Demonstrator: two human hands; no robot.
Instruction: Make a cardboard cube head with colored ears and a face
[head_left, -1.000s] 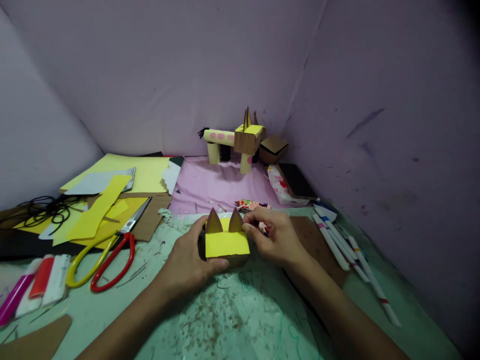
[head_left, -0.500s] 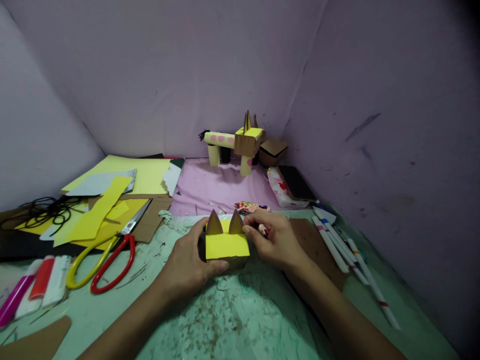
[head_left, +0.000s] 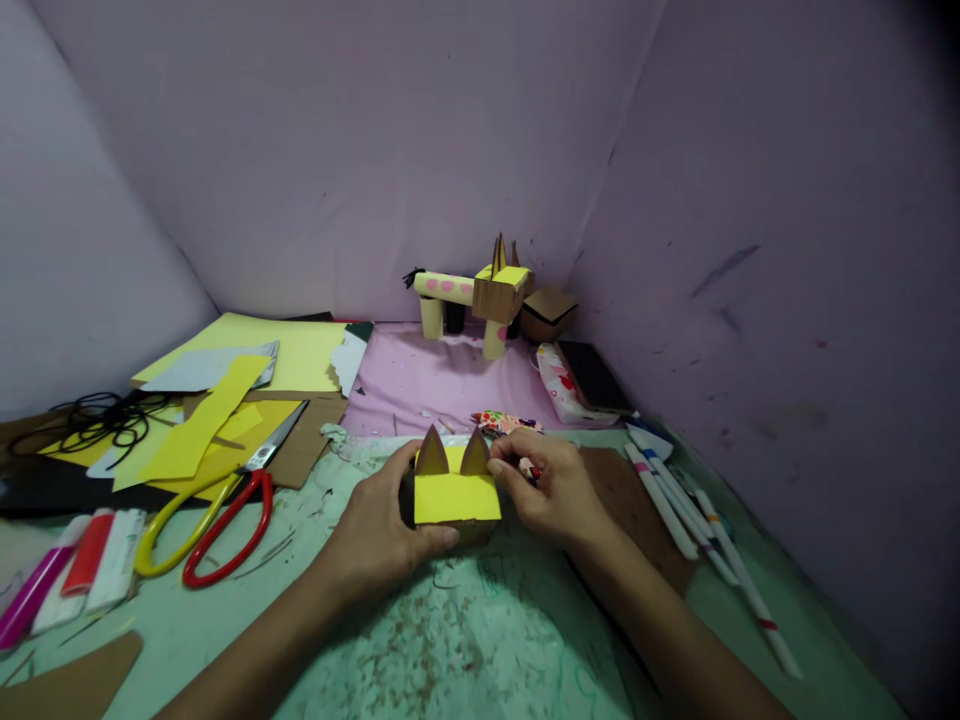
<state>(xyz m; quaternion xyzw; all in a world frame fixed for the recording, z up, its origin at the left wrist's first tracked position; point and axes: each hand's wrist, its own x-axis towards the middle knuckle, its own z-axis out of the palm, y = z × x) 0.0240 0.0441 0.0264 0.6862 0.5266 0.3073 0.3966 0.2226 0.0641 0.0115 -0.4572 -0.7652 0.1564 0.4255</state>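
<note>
A small cardboard box with a yellow paper face (head_left: 456, 497) and two brown pointed ears stands on the green mat (head_left: 480, 640). My left hand (head_left: 379, 535) wraps round its left side and grips it. My right hand (head_left: 546, 488) is closed, its fingertips pinching at the right ear, with a small red and white thing showing between the fingers that I cannot make out. A finished cardboard animal (head_left: 480, 296) with pink spots stands at the back on the pink cloth (head_left: 420, 375).
Scissors with one red and one yellow handle (head_left: 217, 510) lie left of the box beside yellow paper sheets (head_left: 225, 400) and black cord (head_left: 97, 420). Glue tubes (head_left: 67, 575) lie at far left. Several markers (head_left: 697, 520) lie at right. A phone (head_left: 596, 378) rests by the wall.
The view has tilted slightly. Both hands stay at the box, the right fingers still working at the right ear.
</note>
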